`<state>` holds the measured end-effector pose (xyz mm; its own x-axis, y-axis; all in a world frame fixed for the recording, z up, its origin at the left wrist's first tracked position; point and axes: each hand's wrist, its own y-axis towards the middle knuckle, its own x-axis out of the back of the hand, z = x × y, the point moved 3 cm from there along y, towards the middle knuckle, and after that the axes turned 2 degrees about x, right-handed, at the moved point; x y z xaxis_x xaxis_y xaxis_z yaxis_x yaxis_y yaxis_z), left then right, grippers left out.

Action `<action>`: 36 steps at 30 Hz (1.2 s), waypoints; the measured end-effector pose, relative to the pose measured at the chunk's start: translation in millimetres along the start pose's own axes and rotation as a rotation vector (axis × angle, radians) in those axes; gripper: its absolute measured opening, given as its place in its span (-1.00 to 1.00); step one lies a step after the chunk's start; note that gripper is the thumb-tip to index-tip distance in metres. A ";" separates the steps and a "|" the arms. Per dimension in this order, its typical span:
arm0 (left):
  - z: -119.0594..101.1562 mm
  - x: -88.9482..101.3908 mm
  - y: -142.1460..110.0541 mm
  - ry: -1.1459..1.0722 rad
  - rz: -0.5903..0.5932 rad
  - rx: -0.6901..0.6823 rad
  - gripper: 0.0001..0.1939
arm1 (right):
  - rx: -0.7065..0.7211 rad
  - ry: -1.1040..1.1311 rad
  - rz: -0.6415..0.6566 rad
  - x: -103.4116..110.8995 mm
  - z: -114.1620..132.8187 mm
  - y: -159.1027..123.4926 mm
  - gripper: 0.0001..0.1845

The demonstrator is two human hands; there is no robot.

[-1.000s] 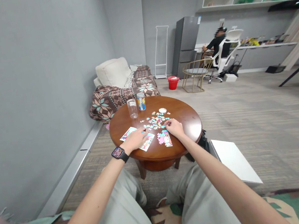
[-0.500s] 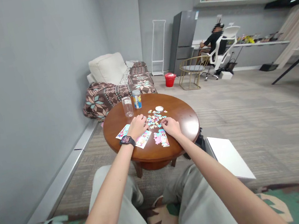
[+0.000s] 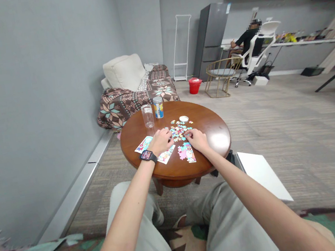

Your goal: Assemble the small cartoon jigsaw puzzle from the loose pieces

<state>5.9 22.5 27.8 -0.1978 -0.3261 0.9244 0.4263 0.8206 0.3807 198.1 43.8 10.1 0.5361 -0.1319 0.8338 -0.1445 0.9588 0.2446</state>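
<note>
Over the left side of a pile of jigsaw pieces [image 3: 177,130], my left hand [image 3: 161,141] has its fingers apart and slightly curved, palm down. A watch [image 3: 148,156] is on that wrist. My right hand [image 3: 198,140] is at the pile's right side, thumb and fingertips pinched together; whatever is between them is too small to make out. Just below lies a partly joined puzzle section [image 3: 188,152], pink at left with a picture at right. Two printed picture sheets, a left one [image 3: 144,145] and a right one [image 3: 167,154], lie partly under my left hand and wrist.
On the round wooden table [image 3: 208,120] stand a clear glass [image 3: 148,116] and a blue-yellow can [image 3: 158,108]; a round white lid [image 3: 183,119] lies behind the pile. A white box [image 3: 263,173] is at the right. Farther off are a red bin [image 3: 195,86] and a seated person [image 3: 246,39].
My view has swung slightly left, so the scene sits farther right. Both hands remain at the pile with little visible movement against the table.
</note>
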 end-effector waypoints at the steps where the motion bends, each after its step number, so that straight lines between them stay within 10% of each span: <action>1: -1.4 0.7 -0.5 -0.012 0.006 -0.016 -0.82 | 0.005 0.002 -0.003 -0.3 -0.2 -0.1 -0.80; 36: -2.5 -3.2 -0.4 -0.053 0.015 -0.030 -0.75 | 0.130 -0.057 0.024 -4.6 7.4 -2.8 -0.59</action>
<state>8.6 22.0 24.7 -0.2371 -0.2877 0.9279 0.4560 0.8104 0.3677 189.9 39.8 9.3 0.4836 -0.1272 0.8660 -0.2650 0.9217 0.2833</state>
